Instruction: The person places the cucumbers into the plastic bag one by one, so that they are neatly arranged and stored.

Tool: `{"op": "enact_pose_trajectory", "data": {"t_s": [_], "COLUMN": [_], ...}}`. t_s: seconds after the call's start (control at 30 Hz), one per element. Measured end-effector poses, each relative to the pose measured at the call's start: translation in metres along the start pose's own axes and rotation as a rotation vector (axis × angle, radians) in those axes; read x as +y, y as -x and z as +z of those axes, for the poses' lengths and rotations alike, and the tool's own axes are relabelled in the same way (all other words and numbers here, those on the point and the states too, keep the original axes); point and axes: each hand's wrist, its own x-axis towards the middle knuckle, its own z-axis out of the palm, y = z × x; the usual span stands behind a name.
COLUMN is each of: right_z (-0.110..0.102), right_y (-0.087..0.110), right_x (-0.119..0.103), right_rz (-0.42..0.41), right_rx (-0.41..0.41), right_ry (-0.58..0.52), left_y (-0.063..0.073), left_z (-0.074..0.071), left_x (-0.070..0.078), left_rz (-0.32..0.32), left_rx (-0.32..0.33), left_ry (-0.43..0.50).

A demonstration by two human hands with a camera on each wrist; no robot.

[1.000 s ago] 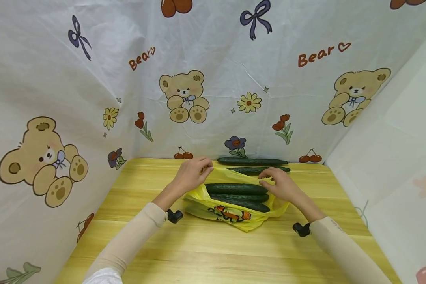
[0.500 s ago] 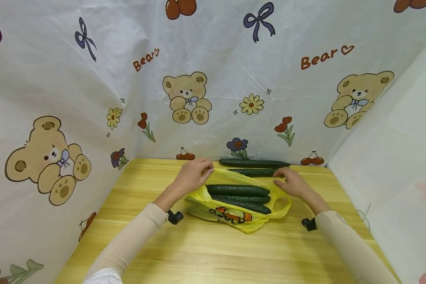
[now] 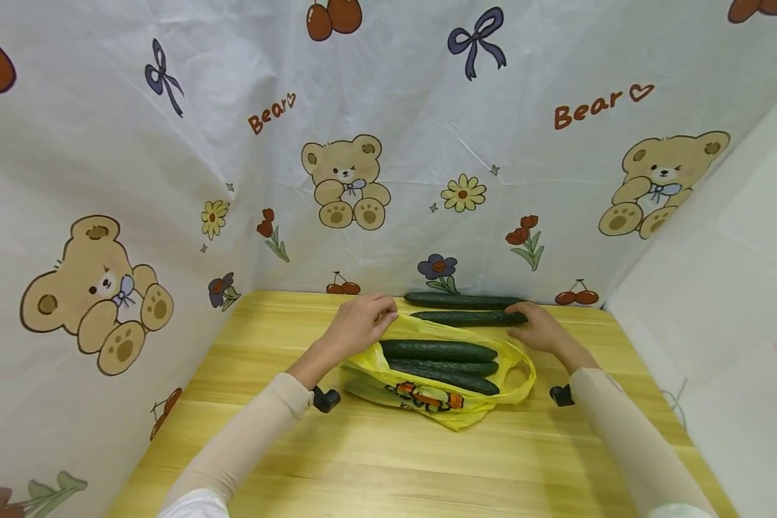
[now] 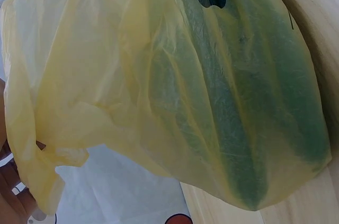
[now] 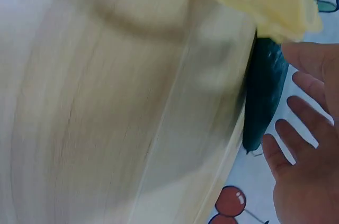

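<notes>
In the head view a yellow plastic bag [image 3: 369, 387] lies on its side with its mouth spread. Dark green cucumbers [image 3: 440, 350], three of them visible, rest inside it. My left hand [image 3: 360, 321] pinches the bag's upper left edge; the left wrist view has the thin film [image 4: 90, 86] stretched up to the fingers [image 4: 10, 195] at its border. Behind the bag lie two more cucumbers, a nearer one [image 3: 456, 319] and a farther one [image 3: 462, 301]. At their right ends is my right hand [image 3: 544, 332]. Its spread fingers [image 5: 302, 113] are beside a cucumber [image 5: 265, 91] in the right wrist view.
A wooden table [image 3: 375, 475] carries everything. White cloth [image 3: 401, 244] printed with bears and flowers stands along the back and left. On the right rises a pale wall [image 3: 712, 302]. The bag's loop handle [image 3: 532, 381] hangs loose near my right wrist.
My right hand has moved from over the bag's mouth to the right and back, reaching the ends of the rear cucumbers. The left hand keeps its hold on the bag's edge.
</notes>
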Motion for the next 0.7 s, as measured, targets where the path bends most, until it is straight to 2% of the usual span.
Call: {"op": "enact_pose_trajectory", "data": {"t_s": [0.17,0.27,0.47,0.53,0.7], "right_z": [-0.002,-0.005,0.000,0.003,0.004], "right_y": [0.000,0.002,0.006,0.008,0.011], "right_x": [0.009,0.012,0.020,0.022,0.020], "right_rz": [0.028,0.029,-0.028,-0.029,0.037], "right_rx": [-0.050,-0.031,0.017,0.003,-0.052], "right_ry": [-0.018,-0.017,0.058,0.034,-0.045], "left_y": [0.001,0.002,0.002,0.002,0.001], "left_z": [0.000,0.000,0.000,0.000,0.002], "left_x": [-0.002,-0.003,-0.003,-0.002,0.000], "left_rz": [0.004,0.007,-0.003,-0.001,0.014], "left_rx": [0.004,0.012,0.005,0.003,0.013], "left_ry": [-0.007,-0.010,-0.012,-0.013,-0.017]}}
